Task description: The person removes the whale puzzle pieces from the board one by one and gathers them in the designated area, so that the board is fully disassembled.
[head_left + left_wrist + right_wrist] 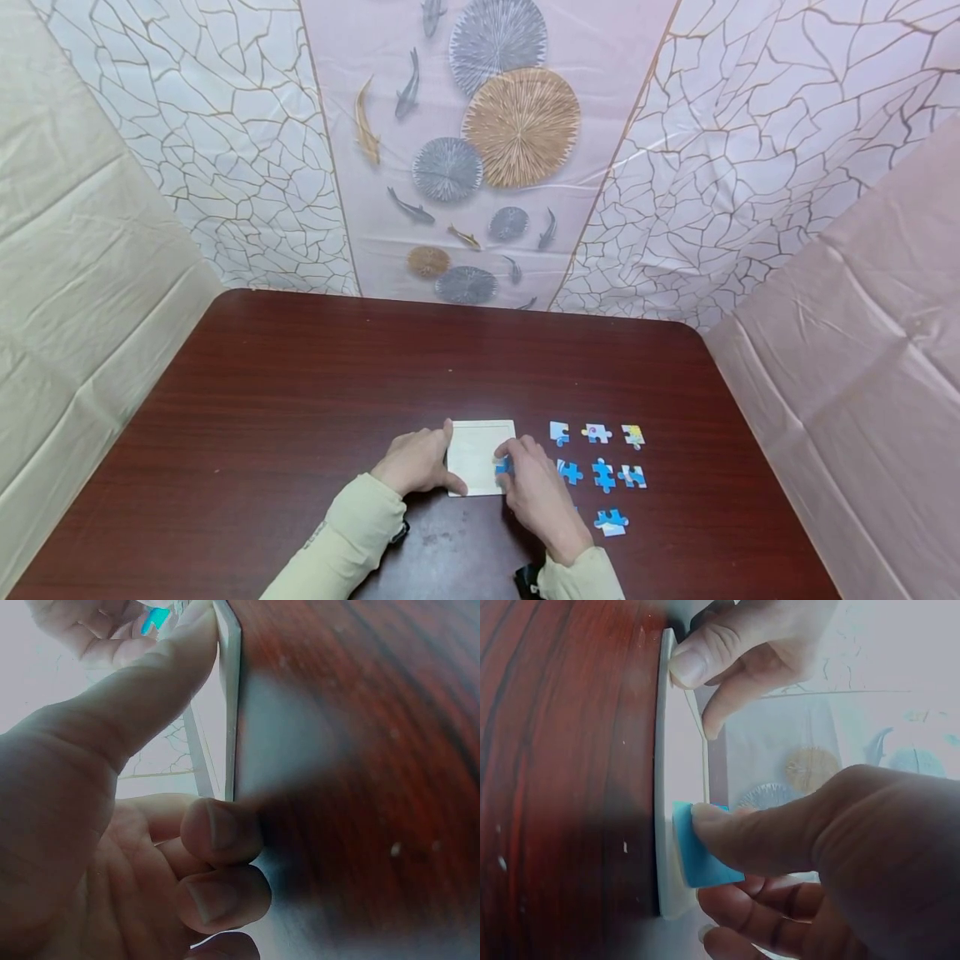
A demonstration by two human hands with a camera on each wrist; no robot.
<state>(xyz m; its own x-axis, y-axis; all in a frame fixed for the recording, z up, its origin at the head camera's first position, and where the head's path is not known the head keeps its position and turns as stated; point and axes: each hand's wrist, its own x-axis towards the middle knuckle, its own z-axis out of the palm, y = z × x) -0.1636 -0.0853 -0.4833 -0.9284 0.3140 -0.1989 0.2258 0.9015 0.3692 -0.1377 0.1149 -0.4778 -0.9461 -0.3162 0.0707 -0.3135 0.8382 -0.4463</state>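
A square white puzzle tray with a thin raised rim lies flat on the table. My left hand holds it at the left side, thumb on the near corner and fingertips along the edge. A blue jigsaw piece is pinched between the thumb and fingers of my right hand, over the tray's right part. Whether that piece touches the tray's floor I cannot tell. In the left wrist view, the left thumb presses on the tray's rim.
To the right of the tray, several loose jigsaw pieces lie in rows, among them a yellow-patterned piece, a blue piece and a blue-and-white piece. My right arm partly covers one. Patterned cloth hangs behind the dark wooden table.
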